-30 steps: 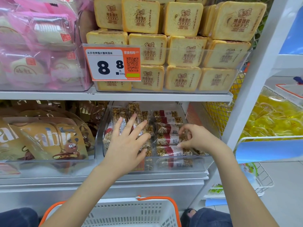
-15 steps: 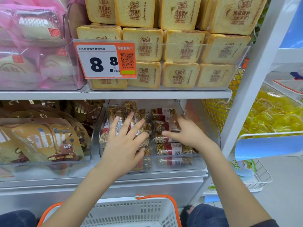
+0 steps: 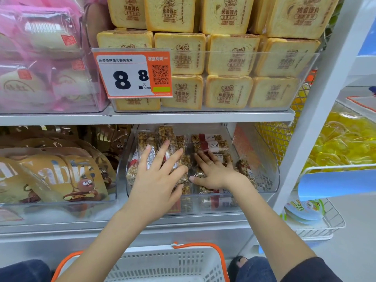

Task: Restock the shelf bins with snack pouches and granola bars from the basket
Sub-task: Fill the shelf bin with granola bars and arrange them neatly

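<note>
A clear plastic bin (image 3: pixel 262 180) on the lower shelf holds several granola bars (image 3: pixel 211 144) in clear wrappers with red bands. My left hand (image 3: pixel 160 178) lies flat on the left stack of bars, fingers spread and straight. Beside it, my right hand (image 3: pixel 213 171) rests palm down on the right stack with straight fingers. Left of that bin, another clear bin (image 3: pixel 61 208) is packed with gold snack pouches (image 3: pixel 59 176). The white basket (image 3: pixel 166 265) with orange handles sits below at the frame's bottom edge; its inside is hidden.
The shelf above carries a bin of yellow toast-shaped packs (image 3: pixel 227 92) with an orange price tag (image 3: pixel 132 74), and pink packs (image 3: pixel 40 58) to their left. A white upright post (image 3: pixel 317 106) bounds the shelf on the right, with yellow goods (image 3: pixel 345 139) and a wire rack (image 3: pixel 317 226) beyond.
My right hand has opened from a curled pinch at the right bars to lying flat on them, shifted leftward. My left hand stays spread on the left stack.
</note>
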Demonstrator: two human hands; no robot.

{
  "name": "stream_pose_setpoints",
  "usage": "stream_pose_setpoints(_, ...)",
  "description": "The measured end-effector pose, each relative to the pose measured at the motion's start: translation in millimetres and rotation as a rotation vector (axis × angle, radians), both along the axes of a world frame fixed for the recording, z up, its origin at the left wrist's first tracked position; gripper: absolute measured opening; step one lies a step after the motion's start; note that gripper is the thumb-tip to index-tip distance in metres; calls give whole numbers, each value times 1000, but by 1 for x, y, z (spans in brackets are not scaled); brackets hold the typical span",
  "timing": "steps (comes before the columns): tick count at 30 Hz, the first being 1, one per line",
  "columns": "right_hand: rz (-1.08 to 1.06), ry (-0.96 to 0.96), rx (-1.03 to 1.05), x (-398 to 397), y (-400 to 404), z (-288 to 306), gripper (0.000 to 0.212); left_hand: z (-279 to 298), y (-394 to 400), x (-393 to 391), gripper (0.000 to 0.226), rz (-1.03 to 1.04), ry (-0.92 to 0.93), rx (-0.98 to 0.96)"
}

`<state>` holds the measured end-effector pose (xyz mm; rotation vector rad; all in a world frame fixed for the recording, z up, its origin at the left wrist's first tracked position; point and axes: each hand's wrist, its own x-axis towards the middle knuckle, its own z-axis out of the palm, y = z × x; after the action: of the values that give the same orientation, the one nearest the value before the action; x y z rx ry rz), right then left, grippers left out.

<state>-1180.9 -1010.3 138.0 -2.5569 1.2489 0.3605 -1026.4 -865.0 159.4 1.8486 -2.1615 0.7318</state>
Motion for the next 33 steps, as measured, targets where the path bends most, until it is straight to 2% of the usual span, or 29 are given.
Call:
stream_pose_setpoints(2,-9,-142,74,-6,2,7,79,0,0,0,27,2,-3,-1)
stream_pose_setpoints(4,-131,-435,163,-20,-1,17,66,0,0,0,27,0,2,-1)
stream_pose_setpoints(6,-342,-668,47,-43,-8,27,50,0,-1,0,28,-2,8,1)
stream_pose_setpoints(7,-426,-692,-47,-53,-13,32,49,0,-1,0,27,-2,9,1)
stream_pose_setpoints(9,-534,-581,-144,-65,-21,39,56,3,-1,-1,27,-3,13,10)
stream_pose_setpoints(11,-550,-346,-199,-61,-20,41,59,7,-3,0,27,-13,23,38)
stream_pose_setpoints(15,-456,47,-178,-46,-16,42,37,19,-11,7,24,-16,47,117)
stream_pose_setpoints(18,-414,162,-179,-48,-13,45,35,22,-16,10,22,-22,92,137)
stream_pose_setpoints(23,-498,170,-243,-49,8,57,45,18,-17,14,25,-54,54,78)
stream_pose_setpoints(25,-540,116,-292,-53,17,66,45,18,-17,14,27,-68,69,57)
stream_pose_setpoints(29,-539,-128,-332,-75,38,68,29,15,-16,15,29,-90,104,36)
stream_pose_setpoints(31,-573,-241,-311,-89,53,69,32,14,-16,15,30,-102,114,22)
stream_pose_setpoints(33,-611,-457,-260,-102,69,75,38,13,-16,15,31,-111,121,7)
